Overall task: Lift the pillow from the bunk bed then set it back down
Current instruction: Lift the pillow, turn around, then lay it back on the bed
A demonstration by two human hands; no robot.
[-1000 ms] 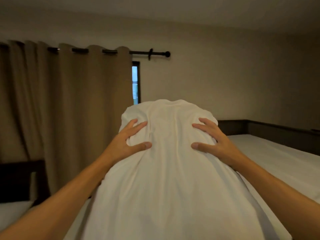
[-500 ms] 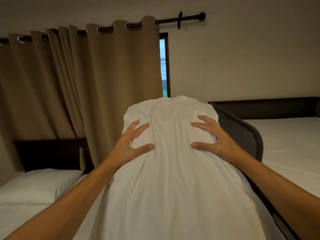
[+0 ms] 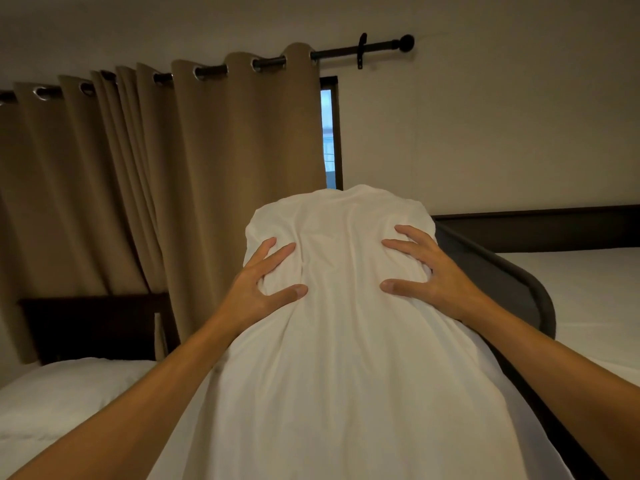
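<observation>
A large white pillow [image 3: 343,358] fills the middle of the head view, held up in front of me. It hangs lengthwise from its far end down toward my chest. My left hand [image 3: 259,289] grips its left side, fingers dug into the fabric. My right hand [image 3: 429,275] clamps the right side the same way. The bunk bed's white mattress [image 3: 585,299] lies to the right behind a dark curved guard rail [image 3: 512,285]. The pillow hides its own lower edge and whatever is beneath it.
A second bed with a white pillow [image 3: 65,386] and dark headboard [image 3: 93,327] sits low at left. Brown curtains [image 3: 156,188] on a black rod cover the window [image 3: 330,140] ahead. A plain wall runs behind the bunk.
The view has swung left and slightly down: the curtain and lower bed came into sight and the bunk mattress slid right. Both hands keep the same grip on the pillow.
</observation>
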